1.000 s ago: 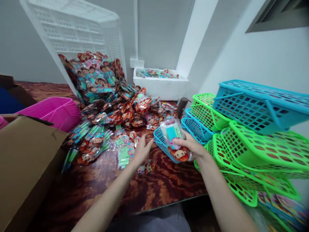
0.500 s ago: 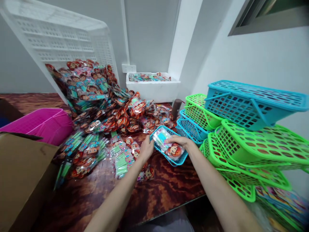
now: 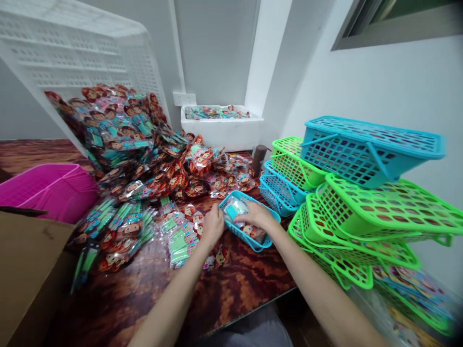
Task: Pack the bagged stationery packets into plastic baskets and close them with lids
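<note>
A small blue basket point(image 3: 265, 242) sits on the wooden table point(image 3: 238, 284) in front of me. My right hand point(image 3: 255, 218) presses a clear toy packet point(image 3: 236, 210) with a teal piece and a cartoon face down into the basket, fingers curled over it. My left hand point(image 3: 212, 225) grips the basket's left rim, fingers closed on it. A big heap of similar cartoon packets point(image 3: 137, 144) spills across the table to the left, out of a tipped white crate point(image 3: 72, 53).
Stacked green baskets point(image 3: 369, 217) and blue baskets point(image 3: 372, 147) crowd the right side. A pink basket point(image 3: 47, 190) and a cardboard box point(image 3: 25, 270) stand at the left. A white foam box point(image 3: 224, 127) with packets sits by the back wall.
My right hand has lowered the packet from above the basket down into it. My left hand moved from the loose packets to the basket's left rim. The view shifted slightly rightward.
</note>
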`<state>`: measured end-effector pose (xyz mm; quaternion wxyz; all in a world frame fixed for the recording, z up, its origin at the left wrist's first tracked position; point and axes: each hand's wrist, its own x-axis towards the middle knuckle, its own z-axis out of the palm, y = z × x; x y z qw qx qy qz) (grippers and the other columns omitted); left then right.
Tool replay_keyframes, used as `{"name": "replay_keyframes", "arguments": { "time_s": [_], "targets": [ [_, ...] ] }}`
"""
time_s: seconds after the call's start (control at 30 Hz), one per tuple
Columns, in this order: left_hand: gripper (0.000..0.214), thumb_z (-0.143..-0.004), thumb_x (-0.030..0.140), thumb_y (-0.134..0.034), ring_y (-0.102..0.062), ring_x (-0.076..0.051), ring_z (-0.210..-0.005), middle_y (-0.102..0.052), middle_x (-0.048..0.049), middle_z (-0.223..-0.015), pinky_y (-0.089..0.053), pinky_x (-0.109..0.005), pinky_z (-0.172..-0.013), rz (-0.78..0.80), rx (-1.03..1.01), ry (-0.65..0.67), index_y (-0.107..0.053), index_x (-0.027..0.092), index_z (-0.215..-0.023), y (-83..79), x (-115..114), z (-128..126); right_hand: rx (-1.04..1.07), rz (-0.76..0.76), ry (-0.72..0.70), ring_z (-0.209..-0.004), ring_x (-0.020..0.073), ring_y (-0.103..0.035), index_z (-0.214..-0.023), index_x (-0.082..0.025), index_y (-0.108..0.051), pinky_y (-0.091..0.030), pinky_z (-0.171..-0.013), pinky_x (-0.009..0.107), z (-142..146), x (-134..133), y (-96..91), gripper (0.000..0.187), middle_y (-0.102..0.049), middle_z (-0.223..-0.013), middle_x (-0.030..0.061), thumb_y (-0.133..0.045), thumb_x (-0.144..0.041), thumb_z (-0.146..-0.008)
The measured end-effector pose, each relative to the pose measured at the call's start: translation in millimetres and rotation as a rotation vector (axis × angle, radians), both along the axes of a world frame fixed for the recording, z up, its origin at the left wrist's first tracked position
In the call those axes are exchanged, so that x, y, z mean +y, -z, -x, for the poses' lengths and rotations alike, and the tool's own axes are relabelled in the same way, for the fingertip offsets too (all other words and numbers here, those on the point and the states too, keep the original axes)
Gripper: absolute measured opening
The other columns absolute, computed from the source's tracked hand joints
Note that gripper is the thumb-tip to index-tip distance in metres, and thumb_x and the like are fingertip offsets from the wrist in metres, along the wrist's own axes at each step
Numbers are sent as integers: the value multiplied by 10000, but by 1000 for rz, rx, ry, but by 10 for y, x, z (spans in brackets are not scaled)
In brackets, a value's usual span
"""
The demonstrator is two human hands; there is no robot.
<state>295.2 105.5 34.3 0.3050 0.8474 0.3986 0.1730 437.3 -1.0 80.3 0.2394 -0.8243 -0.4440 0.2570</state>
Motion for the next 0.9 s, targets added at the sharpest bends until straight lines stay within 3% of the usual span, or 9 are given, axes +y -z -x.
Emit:
{"name": "replay_keyframes", "arguments": {
  "time_s": [0.1,0.17,0.27,0.43,0.6,0.67,0.73,0.8,0.9],
  "targets": [
    [203,-1005,216,-341,-639,-223,-846,-671,-71,-854,-379,-280,-715,-11,18,3,-539,209,-960,1,-4,13,-423,-38,46,-1274,326,-478,-1339,-180,-522,-375,-1046,468,183,-130,-41,461,-590,-1302,164,-613,-316,-908],
    [191,-996,204,-349,-639,-227,-842,-671,-76,-854,-375,-283,-711,-16,33,3,-536,206,-962,0,-1,10,-548,-23,-104,-1304,302,-451,-1377,-252,-523,-369,-1060,452,216,-182,-21,438,-543,-1386,113,-552,-312,-944],
    [180,-983,189,-356,-637,-229,-825,-670,-81,-852,-370,-287,-701,-24,53,5,-534,203,-958,-4,7,-3,-444,96,-262,-1318,292,-451,-1440,-305,-485,-375,-1068,424,131,-174,67,539,-487,-1461,74,-602,-379,-919],
    [175,-980,184,-351,-635,-224,-799,-668,-78,-844,-360,-288,-688,-47,77,-2,-522,204,-949,7,-10,-10,-414,143,-214,-1264,296,-520,-1523,-273,-364,-404,-1046,424,50,-98,214,635,-479,-1450,138,-577,-344,-929],
    [181,-989,188,-327,-629,-215,-783,-662,-71,-840,-355,-284,-680,-71,90,-10,-506,206,-967,33,-16,-9,-453,176,-344,-1466,363,-237,-1567,-323,-225,-279,-1116,598,143,-63,256,682,-116,-1659,111,-525,-333,-955],
    [181,-991,191,-327,-631,-211,-786,-663,-66,-843,-359,-280,-681,-79,94,-4,-505,208,-969,27,-4,-10,-437,214,-352,-1489,364,-178,-1577,-294,-192,-207,-1132,635,122,-43,217,694,-75,-1661,124,-513,-353,-964],
    [183,-990,184,-327,-635,-208,-787,-667,-64,-842,-366,-277,-683,-83,102,-5,-507,207,-967,13,4,-8,-361,229,-357,-1501,359,-140,-1574,-294,-208,-174,-1145,625,75,-45,145,709,-67,-1662,121,-534,-407,-955],
    [185,-988,182,-330,-641,-211,-795,-672,-69,-847,-374,-277,-689,-84,111,-12,-513,204,-969,0,1,-4,-317,156,-347,-1496,346,-147,-1532,-328,-335,-181,-1150,597,39,-91,67,625,-136,-1659,83,-539,-432,-950],
    [196,-994,207,-329,-651,-229,-826,-684,-91,-877,-383,-288,-701,-84,127,-27,-526,198,-988,-11,-15,3,-400,-4,-305,-1366,293,-359,-1263,-303,-663,-296,-1109,479,35,-205,21,348,-462,-1474,76,-534,-267,-942]
  ]
}}
